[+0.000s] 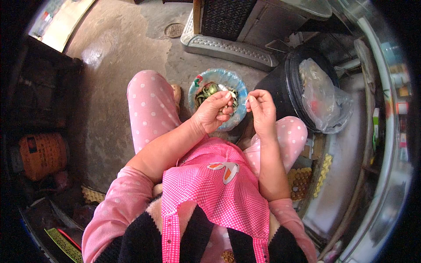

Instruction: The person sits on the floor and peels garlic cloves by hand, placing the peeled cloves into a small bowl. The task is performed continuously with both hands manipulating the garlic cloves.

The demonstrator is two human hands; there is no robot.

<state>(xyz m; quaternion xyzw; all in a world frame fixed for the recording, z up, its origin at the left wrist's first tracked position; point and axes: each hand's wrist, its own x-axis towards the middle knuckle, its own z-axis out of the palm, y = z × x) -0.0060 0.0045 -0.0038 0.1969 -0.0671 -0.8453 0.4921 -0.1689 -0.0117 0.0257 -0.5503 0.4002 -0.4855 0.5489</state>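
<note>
My left hand is closed around a small pale piece, perhaps a peeled clove or vegetable scrap, which sticks out past the thumb. To its right, my right hand pinches a tiny white bit between thumb and fingertips. The two hands are a short way apart. Both are raised above the near part of a round basin with a bluish plastic lining. Inside it lie green and whitish vegetable trimmings, partly hidden by my left hand.
A black plastic bucket stands right of the basin, a clear plastic bag over its rim. Ahead is a grey studded base under a cabinet. Egg trays lie by my right leg. A round drain cover sits in the concrete floor.
</note>
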